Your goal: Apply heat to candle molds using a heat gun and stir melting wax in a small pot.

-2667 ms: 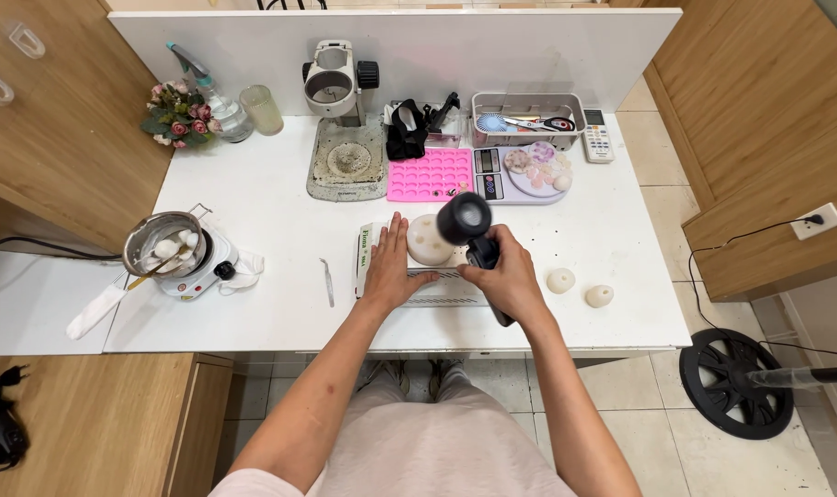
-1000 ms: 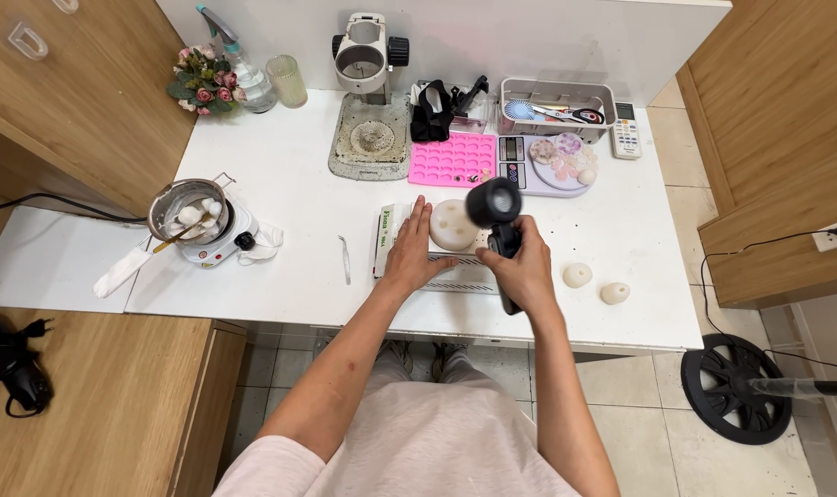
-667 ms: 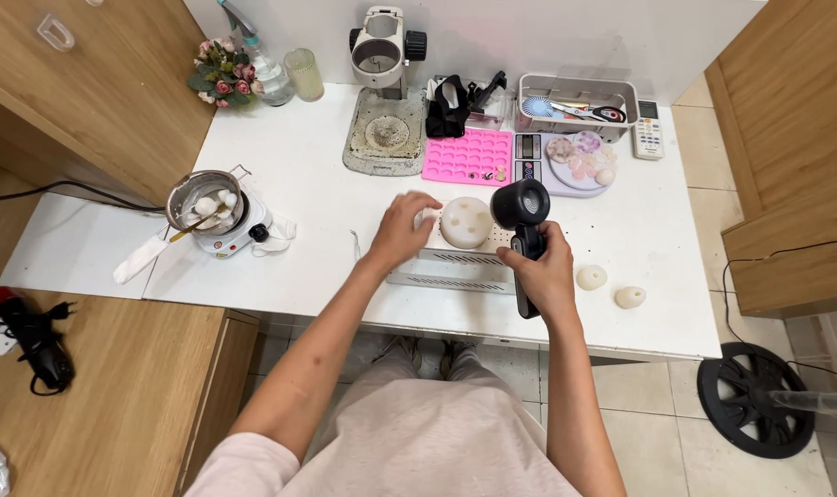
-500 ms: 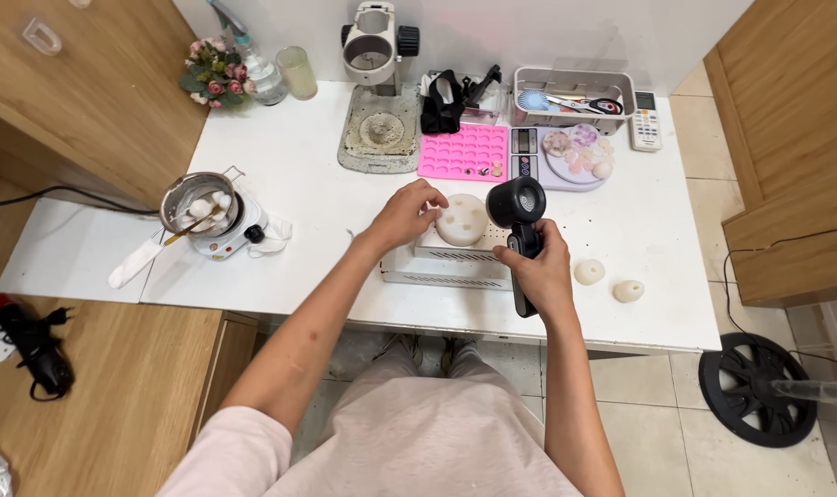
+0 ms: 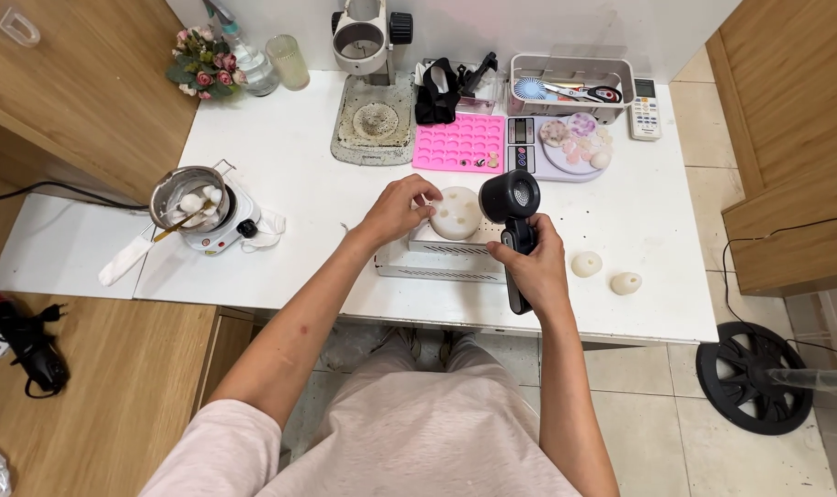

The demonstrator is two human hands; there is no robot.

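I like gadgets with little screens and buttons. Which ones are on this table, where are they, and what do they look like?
Remote control: back right of the table, beside the grey tray; slim white rectangle with a small pale screen and buttons.
Scale's display panel: centre back, right of the pink mould; dark strip with small screens, joined to a round pale platform.
No packages or signs show.

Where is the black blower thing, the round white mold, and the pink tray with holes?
Black handheld blower (image 5: 510, 195), head view, on its round head.
Round white mold (image 5: 458, 213), head view, on its top face.
Pink tray (image 5: 459, 142), head view, on the middle of its grid of hollows.
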